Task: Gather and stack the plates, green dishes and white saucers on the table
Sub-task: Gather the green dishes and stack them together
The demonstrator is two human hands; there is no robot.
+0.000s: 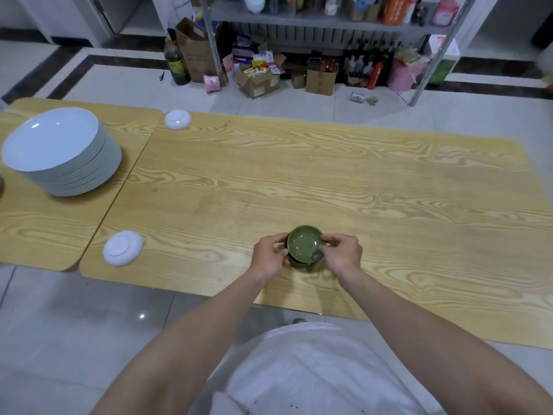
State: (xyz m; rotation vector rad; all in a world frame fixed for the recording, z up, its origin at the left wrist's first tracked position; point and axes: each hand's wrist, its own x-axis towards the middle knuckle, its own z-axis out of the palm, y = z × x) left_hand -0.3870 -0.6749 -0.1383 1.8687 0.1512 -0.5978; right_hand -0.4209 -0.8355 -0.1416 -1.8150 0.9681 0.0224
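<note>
A small stack of green dishes (304, 245) sits near the front edge of the wooden table (329, 187). My left hand (268, 256) grips the stack's left side and my right hand (342, 252) pinches its right rim. A tall stack of white plates (59, 151) stands at the far left. One white saucer (122, 248) lies upside down at the front left. A second upturned white saucer (177, 119) rests at the table's back edge.
The table is two joined wooden tops with a seam (119, 190) running between the plates and the saucers. Beyond it a metal shelf rack (329, 19) stands over boxes and bottles on the tiled floor.
</note>
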